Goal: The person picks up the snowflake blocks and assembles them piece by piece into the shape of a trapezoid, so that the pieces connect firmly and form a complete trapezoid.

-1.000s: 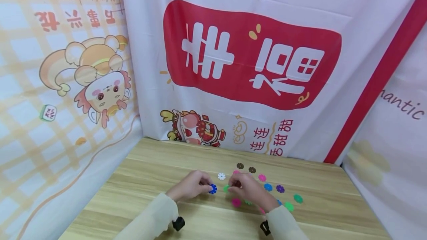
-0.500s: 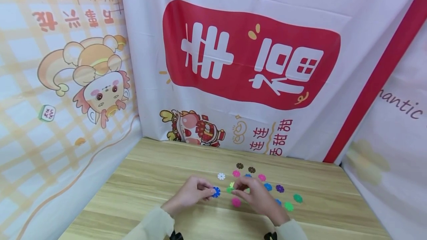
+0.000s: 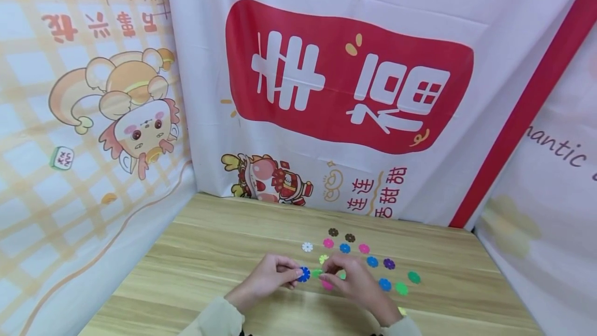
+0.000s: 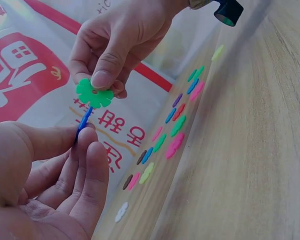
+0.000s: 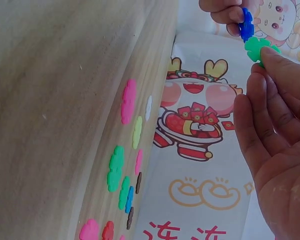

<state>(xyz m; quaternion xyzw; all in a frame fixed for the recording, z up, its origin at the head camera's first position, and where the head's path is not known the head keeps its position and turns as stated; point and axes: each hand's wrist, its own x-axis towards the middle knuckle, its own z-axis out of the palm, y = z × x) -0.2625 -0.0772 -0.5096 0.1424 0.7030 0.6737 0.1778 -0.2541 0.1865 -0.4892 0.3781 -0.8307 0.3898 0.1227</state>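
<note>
Fingers [image 4: 95,167] of left hand [image 3: 267,278] pinched on blue notched plastic disc [image 3: 304,274], right hand's [image 3: 353,276] on green notched plastic disc [image 4: 92,99]; pink notched disc [image 3: 326,285] on wooden counter [image 3: 177,274] partly blocked by right hand.

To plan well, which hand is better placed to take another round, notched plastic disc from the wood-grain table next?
Probably the right hand: most loose discs lie nearer it, though it pinches a green disc; the left hand holds a blue disc.
</note>
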